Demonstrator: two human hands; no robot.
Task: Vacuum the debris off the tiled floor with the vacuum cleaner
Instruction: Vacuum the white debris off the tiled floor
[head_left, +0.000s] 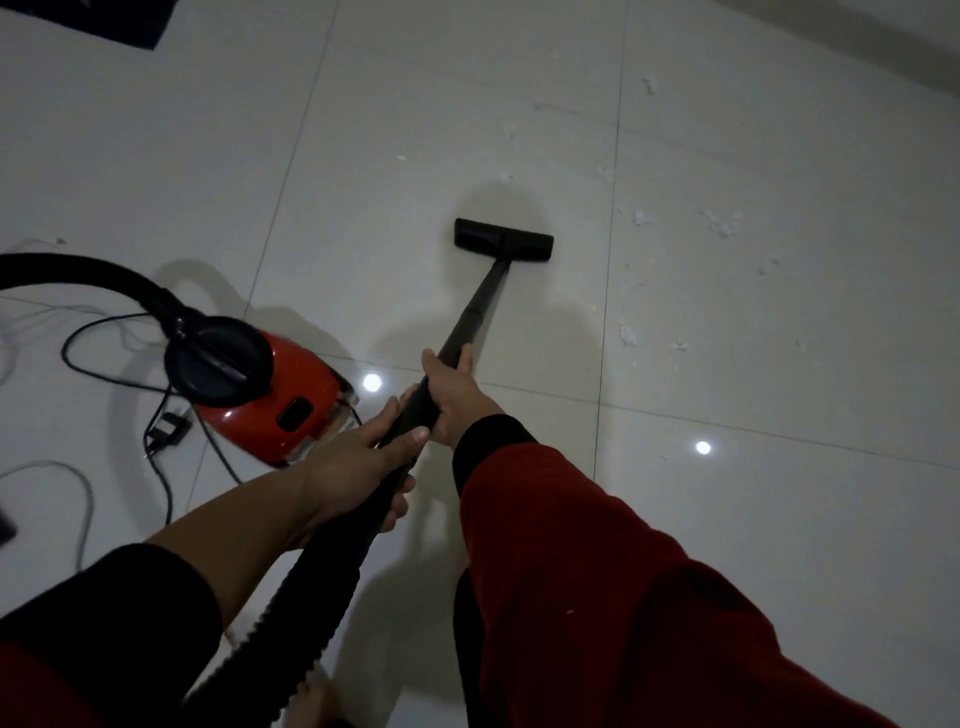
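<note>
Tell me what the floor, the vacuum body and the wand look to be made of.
Floor: likely glazed ceramic or porcelain tile; glossy, mirrors ceiling lights, thin grout lines.
Vacuum body: apparently moulded plastic, shiny red with a black cap.
Wand: matte black tube, plastic or coated metal; cannot tell which.

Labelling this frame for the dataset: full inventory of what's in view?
floor head: 1, black, mid-frame on the tiles
wand: 1, black, running from the floor head back to the hands
hose: 1, black, ribbed, bottom centre, looping round to the canister
canister: 1, red and black, left of the hands
debris: many bits, white, scattered right of the floor head
cables: several, black and white, left edge by the canister
tiled floor: glossy white, grey grout lines
mat: 1, dark, top left corner
left hand: gripping the wand's lower end
right hand: gripping the wand higher up
</note>
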